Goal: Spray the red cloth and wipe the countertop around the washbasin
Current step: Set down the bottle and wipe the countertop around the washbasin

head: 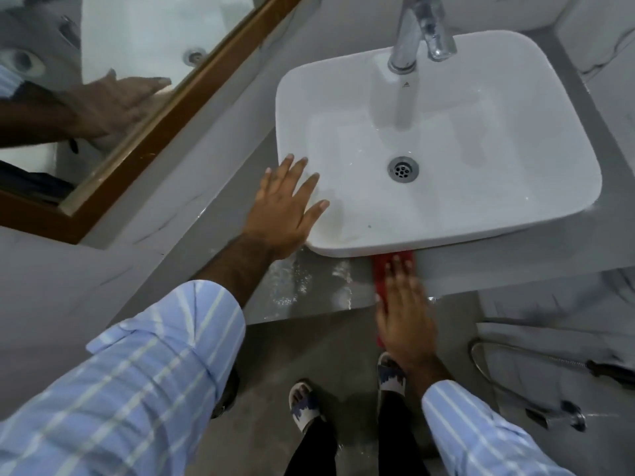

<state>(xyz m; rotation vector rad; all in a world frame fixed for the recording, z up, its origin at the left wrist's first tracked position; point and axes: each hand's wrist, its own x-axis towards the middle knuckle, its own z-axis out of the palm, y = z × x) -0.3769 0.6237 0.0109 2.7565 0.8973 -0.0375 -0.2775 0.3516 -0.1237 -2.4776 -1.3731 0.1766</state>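
Note:
A white rectangular washbasin (481, 207) sits on a grey countertop (240, 187). My left hand (287, 207) lies flat with fingers spread on the basin's near-left corner and holds nothing. My right hand (403, 307) presses flat on the red cloth (379, 274), which lies on the counter strip just in front of the basin and hangs a little over the front edge. Most of the cloth is hidden under the hand. Wet streaks and droplets (309, 280) shine on the counter between my two hands. No spray bottle is in view.
A chrome tap (409, 32) rises behind the basin. A wood-framed mirror (165, 108) runs along the left wall and reflects my left hand. Below the counter are my sandalled feet (305, 403) on the grey floor and a metal hose (515, 355) at the right.

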